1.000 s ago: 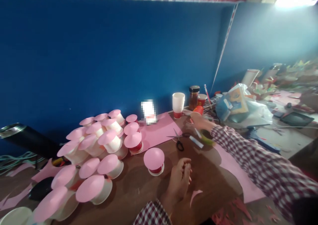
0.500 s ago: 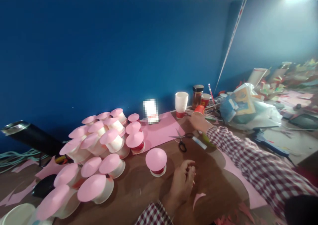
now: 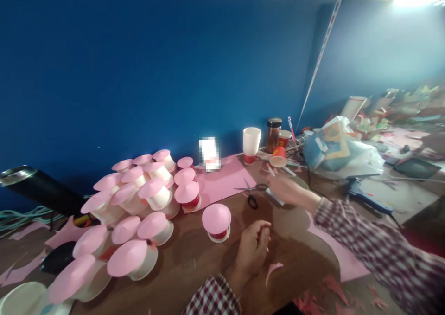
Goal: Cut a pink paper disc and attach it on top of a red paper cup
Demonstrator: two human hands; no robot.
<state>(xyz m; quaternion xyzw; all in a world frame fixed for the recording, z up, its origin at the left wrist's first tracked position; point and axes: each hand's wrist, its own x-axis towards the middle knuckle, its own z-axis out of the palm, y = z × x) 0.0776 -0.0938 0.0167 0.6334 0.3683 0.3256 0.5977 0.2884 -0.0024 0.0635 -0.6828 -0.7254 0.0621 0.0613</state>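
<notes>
My left hand [image 3: 254, 244] rests on the brown table with its fingers loosely bent and nothing visible in them. Just left of it stands a small red paper cup [image 3: 219, 235] topped by a pink paper cone [image 3: 216, 218]. My right hand [image 3: 290, 189] is closed beyond it, with a thin pale stick [image 3: 270, 169] poking up from its fingertips. Its exact kind is unclear. Black-handled scissors [image 3: 251, 199] lie open to the left of that hand, and a white strip [image 3: 274, 196] lies partly under it. A tipped red paper cup [image 3: 278, 157] lies just behind.
Several cone-topped cups [image 3: 153, 194] crowd the left side, near a black flask [image 3: 41, 189]. Pink paper [image 3: 222, 180] lies by the wall. Stacked white cups [image 3: 251, 143] and a jar [image 3: 274, 134] stand behind. A glue gun [image 3: 368, 196] and plastic bag [image 3: 347, 152] are right.
My right hand has drawn back from the tipped red cup towards me, with the thin stick in its fingers. The left hand has barely moved. The view has shifted slightly.
</notes>
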